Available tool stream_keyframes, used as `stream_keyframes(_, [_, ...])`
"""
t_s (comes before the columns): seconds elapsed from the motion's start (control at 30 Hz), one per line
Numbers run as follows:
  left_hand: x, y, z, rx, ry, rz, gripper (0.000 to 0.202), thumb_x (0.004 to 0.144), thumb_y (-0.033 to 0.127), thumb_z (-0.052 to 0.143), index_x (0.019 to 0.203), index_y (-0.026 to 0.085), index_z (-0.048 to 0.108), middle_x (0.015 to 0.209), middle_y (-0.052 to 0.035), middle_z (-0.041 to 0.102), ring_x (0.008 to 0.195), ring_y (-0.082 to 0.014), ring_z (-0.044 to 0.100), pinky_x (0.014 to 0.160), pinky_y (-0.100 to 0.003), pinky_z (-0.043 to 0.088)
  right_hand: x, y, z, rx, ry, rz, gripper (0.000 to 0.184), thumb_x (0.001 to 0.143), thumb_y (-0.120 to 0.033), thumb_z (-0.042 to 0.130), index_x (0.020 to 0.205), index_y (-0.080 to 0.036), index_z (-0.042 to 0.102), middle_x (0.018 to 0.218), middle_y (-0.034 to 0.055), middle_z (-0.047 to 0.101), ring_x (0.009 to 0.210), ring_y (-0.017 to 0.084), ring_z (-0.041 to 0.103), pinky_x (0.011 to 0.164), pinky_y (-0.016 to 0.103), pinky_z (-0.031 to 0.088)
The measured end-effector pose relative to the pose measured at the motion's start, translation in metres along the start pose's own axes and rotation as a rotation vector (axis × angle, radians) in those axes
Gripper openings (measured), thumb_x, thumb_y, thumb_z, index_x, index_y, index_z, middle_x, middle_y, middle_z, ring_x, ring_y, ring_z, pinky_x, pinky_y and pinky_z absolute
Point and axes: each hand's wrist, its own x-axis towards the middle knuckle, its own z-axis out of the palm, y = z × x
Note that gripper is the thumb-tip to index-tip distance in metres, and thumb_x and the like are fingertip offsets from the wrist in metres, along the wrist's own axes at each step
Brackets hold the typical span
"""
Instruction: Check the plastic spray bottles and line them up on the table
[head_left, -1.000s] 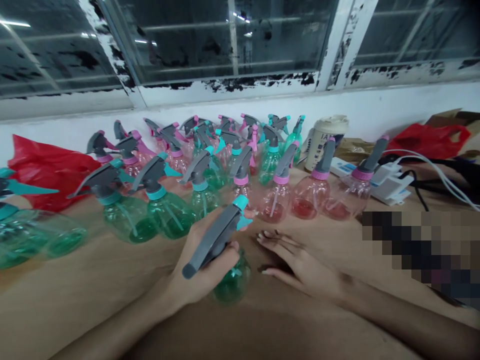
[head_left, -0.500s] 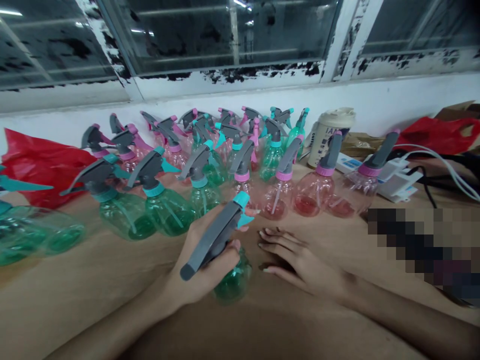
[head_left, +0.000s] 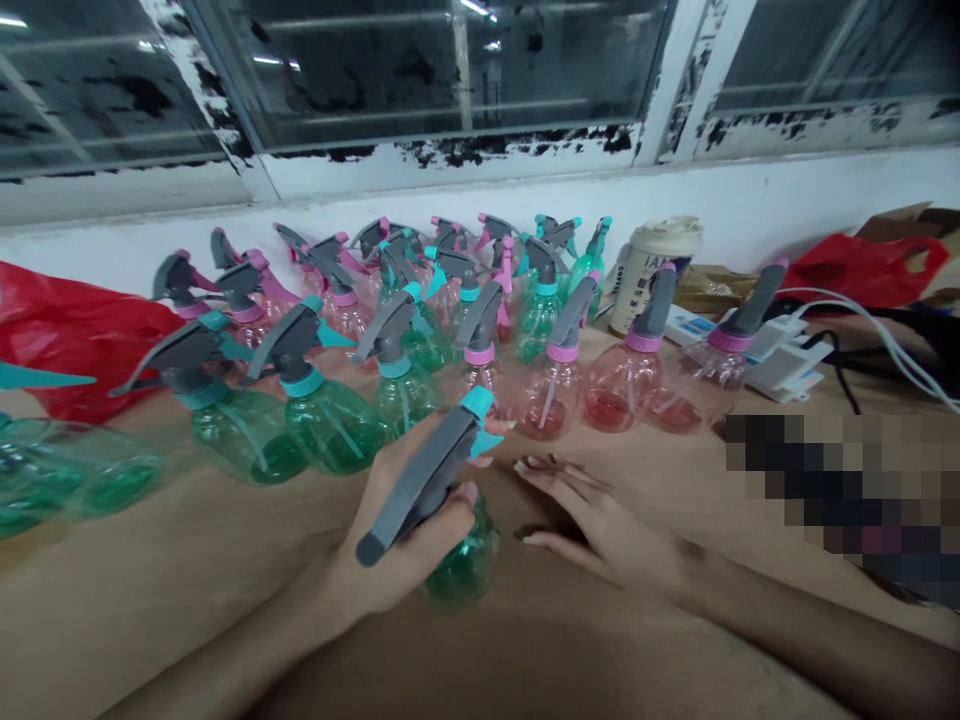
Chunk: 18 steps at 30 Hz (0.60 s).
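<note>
Lots of plastic here, folks. The near green spray bottle [head_left: 461, 572] looks like clear, smooth, glossy plastic, while its grey trigger head [head_left: 421, 470] is a much more matt plastic. The pink spray bottles [head_left: 619, 398] toward the right have that shiny see-through look too, and their collars [head_left: 643, 342] are ribbed plastic. Tabletop [head_left: 187, 610] is smooth with a dull sheen, either wood or wood-look laminate, can't tell which. The red bag [head_left: 97, 335] on the left is thin, crinkly plastic. Far coffee cup [head_left: 641, 285] seems like matt paper. Far windowpane [head_left: 390, 70] is glossy glass, and the painted window frame [head_left: 457, 152] is rough and flaky.
</note>
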Motion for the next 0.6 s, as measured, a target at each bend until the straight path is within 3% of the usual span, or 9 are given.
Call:
stream_keyframes(0.07, [-0.0008, -0.0005, 0.0003, -0.060, -0.010, 0.016, 0.039, 0.069, 0.019, 0.046, 0.105, 0.025, 0.060, 0.098, -0.0017, 0.067, 0.078, -0.0176, 0.064, 0.077, -0.029, 0.053, 0.0000, 0.0000, 0.0002, -0.003, -0.008, -0.011, 0.049, 0.090, -0.041, 0.048, 0.133, -0.019, 0.043, 0.134, 0.0084, 0.051, 0.127, 0.022, 0.042, 0.106, 0.045, 0.036])
stream_keyframes(0.23, [-0.0016, -0.0046, 0.0016, -0.087, -0.009, 0.000, 0.040, 0.070, 0.018, 0.048, 0.108, 0.025, 0.058, 0.083, -0.0009, 0.066, 0.071, -0.0182, 0.063, 0.070, -0.030, 0.054, 0.0003, -0.0011, -0.0008, -0.016, -0.018, 0.004, 0.051, 0.090, -0.043, 0.048, 0.134, -0.017, 0.042, 0.135, 0.0087, 0.051, 0.128, 0.022, 0.041, 0.107, 0.045, 0.035])
stream_keyframes(0.4, [0.0003, -0.0049, 0.0030, -0.134, -0.006, 0.027, 0.042, 0.069, 0.017, 0.048, 0.108, 0.026, 0.059, 0.098, -0.0028, 0.066, 0.078, -0.0186, 0.065, 0.076, -0.031, 0.053, 0.0005, -0.0016, -0.0015, -0.020, -0.022, 0.012, 0.052, 0.090, -0.044, 0.047, 0.134, -0.016, 0.041, 0.136, 0.0095, 0.050, 0.127, 0.022, 0.042, 0.106, 0.044, 0.037])
stream_keyframes(0.6, [-0.0015, -0.0052, 0.0035, -0.127, 0.004, -0.009, 0.039, 0.069, 0.018, 0.048, 0.106, 0.026, 0.059, 0.095, -0.0020, 0.067, 0.073, -0.0180, 0.063, 0.074, -0.032, 0.054, 0.0012, -0.0032, -0.0044, -0.008, -0.027, 0.025, 0.053, 0.089, -0.042, 0.049, 0.134, -0.016, 0.041, 0.135, 0.0101, 0.051, 0.127, 0.022, 0.043, 0.107, 0.044, 0.035])
